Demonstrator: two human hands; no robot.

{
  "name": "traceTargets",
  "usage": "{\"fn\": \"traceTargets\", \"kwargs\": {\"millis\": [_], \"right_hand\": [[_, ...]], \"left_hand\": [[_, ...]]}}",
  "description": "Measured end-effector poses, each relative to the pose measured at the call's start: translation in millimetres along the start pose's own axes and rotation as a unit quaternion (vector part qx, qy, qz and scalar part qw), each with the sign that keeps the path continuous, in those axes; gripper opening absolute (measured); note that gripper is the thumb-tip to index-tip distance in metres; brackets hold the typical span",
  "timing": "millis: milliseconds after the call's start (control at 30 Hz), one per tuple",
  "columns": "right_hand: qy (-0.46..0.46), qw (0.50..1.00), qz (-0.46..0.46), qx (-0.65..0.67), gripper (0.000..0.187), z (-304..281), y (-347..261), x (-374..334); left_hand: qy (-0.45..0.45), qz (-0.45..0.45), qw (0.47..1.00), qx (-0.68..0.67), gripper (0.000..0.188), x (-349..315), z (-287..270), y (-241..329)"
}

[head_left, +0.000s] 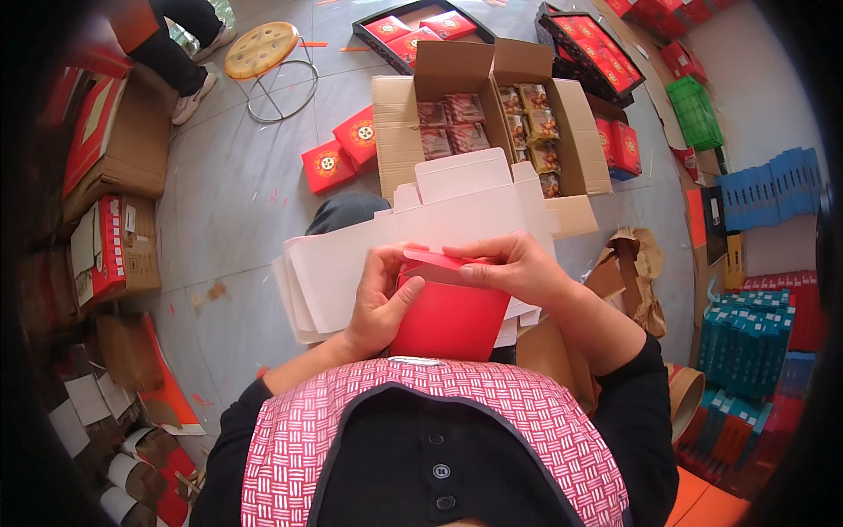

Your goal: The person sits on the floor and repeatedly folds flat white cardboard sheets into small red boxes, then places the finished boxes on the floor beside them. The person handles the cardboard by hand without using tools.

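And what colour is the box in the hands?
The box is red; it shows best in the head view.

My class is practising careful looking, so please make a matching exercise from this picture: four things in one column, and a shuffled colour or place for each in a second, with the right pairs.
Column one
1. Box held by the left hand and right hand
2. Stool
3. Basket
4. Flat card sheets

Column two
A. White
B. Upper left of the picture
C. Red
D. Green

Right pairs: 1-C; 2-B; 3-D; 4-A.
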State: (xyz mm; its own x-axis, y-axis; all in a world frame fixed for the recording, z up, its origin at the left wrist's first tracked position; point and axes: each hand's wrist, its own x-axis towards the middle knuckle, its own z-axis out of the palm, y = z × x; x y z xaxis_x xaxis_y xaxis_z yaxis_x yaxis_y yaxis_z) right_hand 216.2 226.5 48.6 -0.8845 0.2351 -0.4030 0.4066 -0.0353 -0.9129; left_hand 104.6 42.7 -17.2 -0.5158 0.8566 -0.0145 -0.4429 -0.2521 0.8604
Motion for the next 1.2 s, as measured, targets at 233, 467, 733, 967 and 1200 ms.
{"fn": "traceTargets", "kwargs": {"millis": [233, 467, 733, 967, 1200], "right_hand": [[0.010, 1.000, -0.012, 0.007, 0.031, 1.3, 7.9, 2.9], [0.021, 0.999, -0.022, -0.021, 0.033, 4.8, 9.9, 3.4], [0.027, 0.999, -0.023, -0.038, 0.026, 7.4, 12.7, 7.1], [0.051, 0.998, 0.046, 0.008, 0.025, 6.8, 7.4, -1.7], [0.116, 0.984, -0.001, 0.133, 0.026, -7.1, 41.2, -33.0]], "left_hand": [[-0.076, 0.086, 0.970, 0.215, 0.042, 0.6, -7.3, 2.5], [-0.063, 0.065, 0.972, 0.216, 0.028, 2.3, -5.8, 8.5], [-0.054, 0.034, 0.959, 0.278, 0.010, 7.9, -4.0, 21.6], [-0.004, -0.006, 0.970, 0.242, 0.009, 6.5, 3.6, 14.1], [-0.006, 0.005, 0.971, 0.239, 0.009, 4.5, -0.9, 11.8]]}}
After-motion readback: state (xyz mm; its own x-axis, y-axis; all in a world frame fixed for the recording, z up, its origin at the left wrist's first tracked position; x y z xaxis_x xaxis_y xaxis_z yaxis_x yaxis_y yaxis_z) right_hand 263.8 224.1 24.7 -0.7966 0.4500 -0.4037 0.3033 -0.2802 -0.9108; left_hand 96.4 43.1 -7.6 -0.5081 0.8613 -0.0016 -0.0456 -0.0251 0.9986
